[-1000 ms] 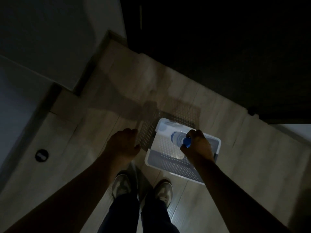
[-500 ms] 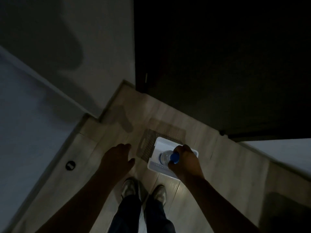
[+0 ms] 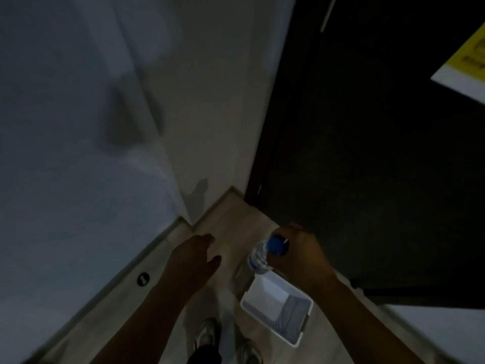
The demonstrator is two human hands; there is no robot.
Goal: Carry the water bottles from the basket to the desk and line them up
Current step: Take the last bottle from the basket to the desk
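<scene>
You hold one clear plastic water bottle with a blue cap (image 3: 258, 258): the fingers of your right hand (image 3: 299, 256) are wrapped round its neck. Its long axis runs cap-up toward you, base down toward the one white perforated plastic basket (image 3: 291, 319) on the floor below those fingers. Your left hand (image 3: 194, 261) hangs released, left of them. Dim blur obscures the basket's inside.

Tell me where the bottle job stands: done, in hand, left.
Done: the basket shows no bottle inside, as far as the dim picture tells. In hand: the right hand grips a water bottle by its blue-capped neck above the basket; the left hand is open and empty. Left: no desk is in view, so this bottle is not yet carried over or lined up.
</scene>
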